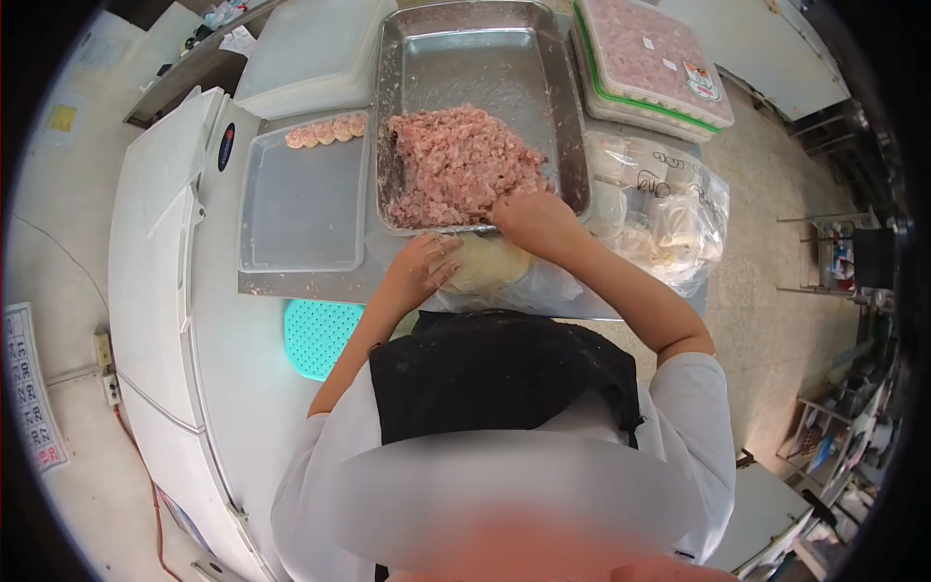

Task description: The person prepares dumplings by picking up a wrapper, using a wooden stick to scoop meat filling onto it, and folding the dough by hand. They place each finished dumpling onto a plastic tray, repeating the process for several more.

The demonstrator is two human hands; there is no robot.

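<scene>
Pink minced meat (461,160) is heaped in the near left part of a deep metal tray (465,78). My right hand (533,223) is at the tray's near edge, beside the meat, its fingers curled; what they hold is hidden. My left hand (424,267) rests with bent fingers at the left side of a pale yellow stack of round wrappers (485,265), just in front of the tray. Whether it grips a wrapper is too small to tell. A row of several small filled dumplings (327,131) lies along the far edge of a flat plastic tray (301,209) on the left.
White plastic trays (315,53) are stacked at the back left. Green-rimmed containers of meat (650,63) stand at the back right. Plastic bags of pale wrappers (669,218) lie on the right. A turquoise perforated stool (322,335) is below the table's left edge.
</scene>
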